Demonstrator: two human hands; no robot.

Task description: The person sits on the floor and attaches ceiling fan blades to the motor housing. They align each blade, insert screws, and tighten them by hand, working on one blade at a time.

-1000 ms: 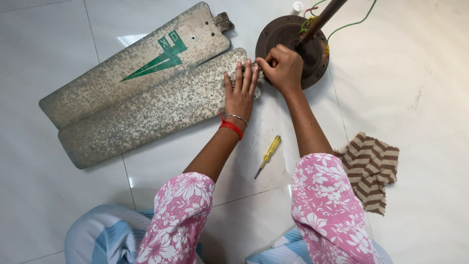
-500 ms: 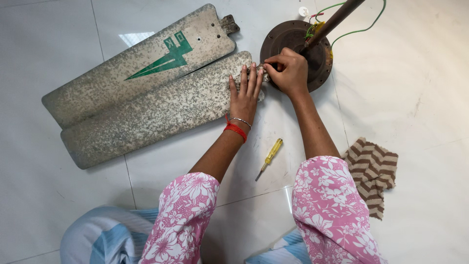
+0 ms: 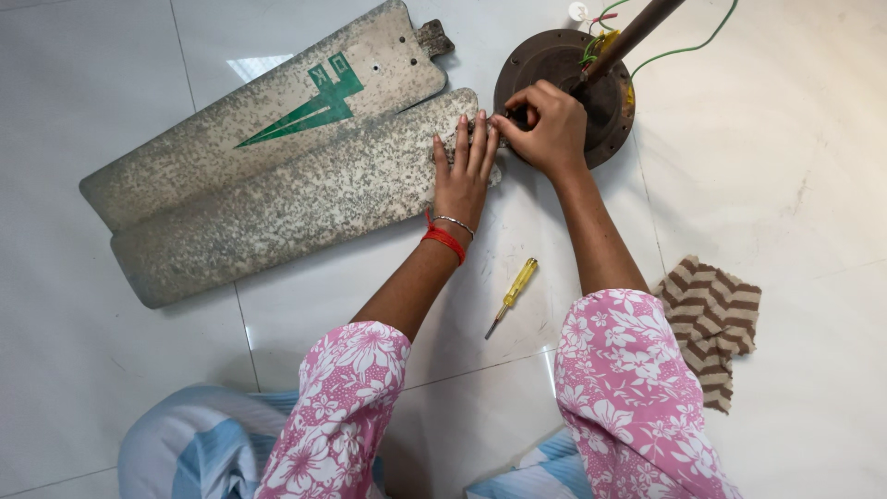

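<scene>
Near fan blade (image 3: 305,217): speckled grey, lies flat on the white tile floor (image 3: 785,166), its root end at 1 o'clock touching the motor rim
Left hand (image 3: 465,164): fingers spread, pressed flat on the root end of the near blade
Right hand (image 3: 547,125): fingers pinched together at the joint between blade root and motor; what they grip is too small to tell
Fan motor (image 3: 610,102): round brown housing at 1 o'clock, rod and coloured wires rising from it
Far fan blade (image 3: 268,115): lies just beside the near blade at 11 o'clock, green arrow mark on it
Screwdriver (image 3: 511,296): yellow handle, on the floor between the forearms
Cloth (image 3: 711,319): brown-and-cream striped, at 4 o'clock
</scene>
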